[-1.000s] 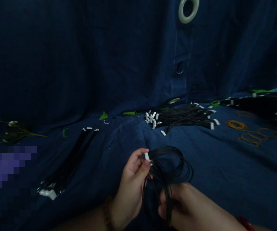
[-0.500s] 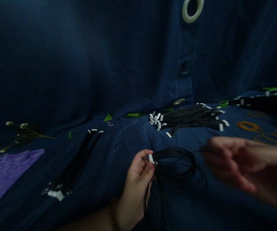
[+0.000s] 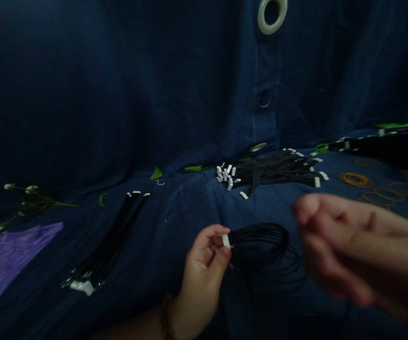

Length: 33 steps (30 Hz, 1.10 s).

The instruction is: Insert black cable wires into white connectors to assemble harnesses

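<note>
Left hand (image 3: 202, 274) pinching a white connector (image 3: 226, 241) tight, black wire coil (image 3: 260, 243) running off toward 3 o'clock; right hand (image 3: 345, 245) farther out at 3 o'clock, open, empty, blurred.

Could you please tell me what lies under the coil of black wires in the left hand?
Blue cloth lies under the coil of black wires, with looser loops sagging toward it. The shadow below hides whether anything else lies there.

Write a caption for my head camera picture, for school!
A left hand pinches a white plastic connector on looped black wires, while the blurred right hand hovers beside them.
</note>
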Motion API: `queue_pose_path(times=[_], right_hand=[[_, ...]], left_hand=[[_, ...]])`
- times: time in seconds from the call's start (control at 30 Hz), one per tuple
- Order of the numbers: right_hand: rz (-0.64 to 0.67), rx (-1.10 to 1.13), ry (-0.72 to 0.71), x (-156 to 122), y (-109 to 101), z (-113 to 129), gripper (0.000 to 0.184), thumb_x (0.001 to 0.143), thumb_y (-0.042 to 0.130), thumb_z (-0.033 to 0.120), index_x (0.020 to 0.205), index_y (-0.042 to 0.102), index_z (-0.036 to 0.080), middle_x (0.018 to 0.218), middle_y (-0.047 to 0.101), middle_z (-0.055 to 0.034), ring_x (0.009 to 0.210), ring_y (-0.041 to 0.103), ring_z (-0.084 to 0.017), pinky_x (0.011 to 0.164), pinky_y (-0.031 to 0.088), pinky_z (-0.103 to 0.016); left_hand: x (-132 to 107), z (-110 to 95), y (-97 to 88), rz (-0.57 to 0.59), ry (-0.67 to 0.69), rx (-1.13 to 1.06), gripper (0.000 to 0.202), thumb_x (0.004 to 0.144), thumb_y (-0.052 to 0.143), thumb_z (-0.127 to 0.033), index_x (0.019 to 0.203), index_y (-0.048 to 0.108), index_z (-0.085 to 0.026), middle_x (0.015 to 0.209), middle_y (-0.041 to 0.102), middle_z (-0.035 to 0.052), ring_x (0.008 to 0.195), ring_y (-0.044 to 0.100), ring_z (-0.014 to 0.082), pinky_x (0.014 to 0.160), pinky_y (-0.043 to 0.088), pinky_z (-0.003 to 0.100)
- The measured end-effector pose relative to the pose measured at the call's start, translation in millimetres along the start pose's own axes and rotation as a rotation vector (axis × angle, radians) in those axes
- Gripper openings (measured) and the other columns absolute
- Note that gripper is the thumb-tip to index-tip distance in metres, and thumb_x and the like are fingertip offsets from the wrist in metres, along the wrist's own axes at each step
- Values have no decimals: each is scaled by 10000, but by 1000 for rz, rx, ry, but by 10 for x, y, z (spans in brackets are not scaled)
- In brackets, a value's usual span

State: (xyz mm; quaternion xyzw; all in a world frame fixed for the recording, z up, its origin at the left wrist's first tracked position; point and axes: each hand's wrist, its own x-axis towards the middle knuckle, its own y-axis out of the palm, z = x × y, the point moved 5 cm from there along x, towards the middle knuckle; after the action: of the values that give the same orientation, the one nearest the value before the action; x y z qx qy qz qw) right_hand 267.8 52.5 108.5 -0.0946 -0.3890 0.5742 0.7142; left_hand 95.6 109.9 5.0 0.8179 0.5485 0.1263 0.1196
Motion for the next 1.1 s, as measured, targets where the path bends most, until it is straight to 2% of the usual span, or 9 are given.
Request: queue_pose_path(times=[0.03, 0.07, 0.13, 0.23, 0.3, 0.7, 0.83, 0.97, 1.1], right_hand=[[162, 168, 26, -41, 163, 42, 324, 950, 325, 364, 791, 551, 194, 538, 615, 22, 390, 559, -91, 415, 443, -188], [257, 240, 76, -82, 290, 62, 271, 930, 373, 342, 777, 544, 197, 571, 630, 23, 444, 589, -100, 447, 464, -196], [323, 238, 92, -145, 442, 93, 172, 878, 455, 273, 750, 549, 206, 632, 642, 29, 546, 617, -107, 510, 471, -207], [222, 32, -14, -201, 466, 100, 111, 806, 490, 168, 740, 561, 221, 644, 627, 55, 552, 602, -91, 517, 424, -204], [200, -21, -63, -236, 462, 78, 123, 786, 480, 136, 751, 556, 226, 633, 620, 68, 528, 594, -82, 497, 406, -199], [183, -168, -161, -248, 452, 100, 126, 793, 473, 140, 723, 546, 216, 596, 597, 59, 513, 592, -96, 472, 400, -212], [203, -165, -150, -247, 454, 58, 138, 806, 461, 146, 726, 542, 224, 604, 598, 60, 522, 588, -92, 482, 399, -208], [192, -173, -190, -254, 443, 47, 148, 792, 464, 111, 742, 544, 226, 615, 603, 67, 525, 592, -76, 495, 404, -185], [206, -229, -227, -260, 456, 78, 193, 822, 413, 134, 714, 548, 220, 576, 574, 53, 491, 579, -90, 470, 406, -200]], left_hand=[[-7, -1, 2, -6, 1, 0, 177, 789, 636, -276, 959, 603, -244, 769, 560, -15, 677, 493, 97, 611, 394, 196], [-16, -3, 5, -12, 0, -7, 180, 783, 643, -282, 954, 602, -243, 764, 559, -18, 667, 491, 91, 602, 390, 187], [-41, -3, 21, -14, -19, -38, 191, 771, 657, -294, 946, 599, -244, 752, 550, -28, 644, 481, 78, 582, 382, 175], [-88, 1, 49, 5, -46, -81, 193, 760, 669, -299, 932, 598, -247, 734, 537, -36, 630, 463, 71, 571, 373, 168], [-115, 2, 62, 31, -31, -81, 175, 764, 665, -293, 921, 603, -246, 733, 541, -35, 643, 462, 72, 586, 374, 167], [-120, -65, 80, 93, 83, -4, 135, 791, 635, -222, 905, 641, -293, 823, 580, -34, 736, 517, 70, 671, 401, 140], [-122, -75, 88, 81, 93, 7, 125, 778, 648, -247, 898, 641, -280, 794, 565, -24, 709, 513, 77, 655, 408, 149], [-126, -78, 100, 117, 128, 75, 102, 778, 646, -255, 879, 654, -266, 765, 517, -19, 677, 498, 76, 625, 401, 150], [-130, -93, 102, 100, 130, 112, 106, 769, 656, -230, 867, 664, -271, 778, 519, -22, 665, 495, 61, 618, 393, 129]])
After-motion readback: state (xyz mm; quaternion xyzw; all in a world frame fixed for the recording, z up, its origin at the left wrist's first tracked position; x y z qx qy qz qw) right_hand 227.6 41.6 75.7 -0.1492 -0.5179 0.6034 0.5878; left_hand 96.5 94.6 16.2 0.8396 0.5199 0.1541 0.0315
